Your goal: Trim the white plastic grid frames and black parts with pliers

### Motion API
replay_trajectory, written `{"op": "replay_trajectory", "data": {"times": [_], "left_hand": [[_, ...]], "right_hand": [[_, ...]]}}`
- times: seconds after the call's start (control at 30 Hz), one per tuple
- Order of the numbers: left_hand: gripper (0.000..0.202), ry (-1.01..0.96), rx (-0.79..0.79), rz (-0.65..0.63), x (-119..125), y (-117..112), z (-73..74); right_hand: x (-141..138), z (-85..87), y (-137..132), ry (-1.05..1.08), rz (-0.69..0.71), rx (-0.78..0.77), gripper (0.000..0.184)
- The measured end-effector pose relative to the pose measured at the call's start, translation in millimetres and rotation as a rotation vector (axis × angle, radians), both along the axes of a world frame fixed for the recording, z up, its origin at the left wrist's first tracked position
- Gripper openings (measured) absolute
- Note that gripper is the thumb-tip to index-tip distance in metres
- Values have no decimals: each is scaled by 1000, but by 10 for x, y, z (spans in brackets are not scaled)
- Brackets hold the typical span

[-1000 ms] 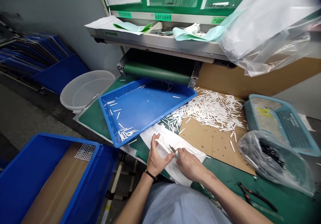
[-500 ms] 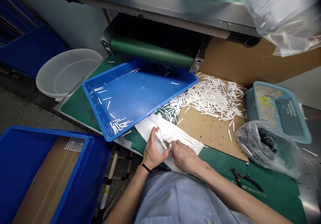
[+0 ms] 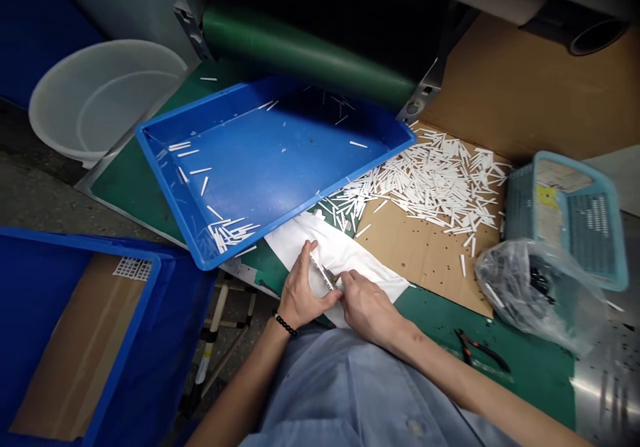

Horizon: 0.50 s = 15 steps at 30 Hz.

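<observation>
A large blue tray (image 3: 270, 167) lies at center, with a heap of white sticks (image 3: 440, 190) on cardboard (image 3: 420, 253) to its right and pliers (image 3: 480, 350) at lower right. Over a white cloth (image 3: 360, 263), your left hand (image 3: 303, 293) pinches a thin white strip (image 3: 317, 267) while your right hand (image 3: 367, 307) closes narrowly on a small blade (image 3: 327, 277). Your fingers hide the blade's handle.

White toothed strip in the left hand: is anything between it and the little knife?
Nothing visible stands between them. The small blade in the right hand sits right up against the white toothed strip held in the left hand, above the white cloth.
</observation>
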<state>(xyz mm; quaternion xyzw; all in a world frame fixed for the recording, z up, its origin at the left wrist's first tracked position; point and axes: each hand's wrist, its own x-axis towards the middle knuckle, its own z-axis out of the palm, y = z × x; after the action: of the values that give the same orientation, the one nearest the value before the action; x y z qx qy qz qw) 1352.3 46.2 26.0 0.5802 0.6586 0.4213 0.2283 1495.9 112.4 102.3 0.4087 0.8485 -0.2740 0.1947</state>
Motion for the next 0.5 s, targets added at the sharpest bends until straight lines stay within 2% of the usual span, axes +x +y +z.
{"op": "replay_trajectory", "data": {"times": [0.3,0.5], "left_hand": [[108,-24,-27,51,-6,8,-40],[105,-52,1,67,11,-15,15]], "right_hand": [[40,-225,-28,115,-30,25,33],[105,-365,-97,263,-44,106,28]]}}
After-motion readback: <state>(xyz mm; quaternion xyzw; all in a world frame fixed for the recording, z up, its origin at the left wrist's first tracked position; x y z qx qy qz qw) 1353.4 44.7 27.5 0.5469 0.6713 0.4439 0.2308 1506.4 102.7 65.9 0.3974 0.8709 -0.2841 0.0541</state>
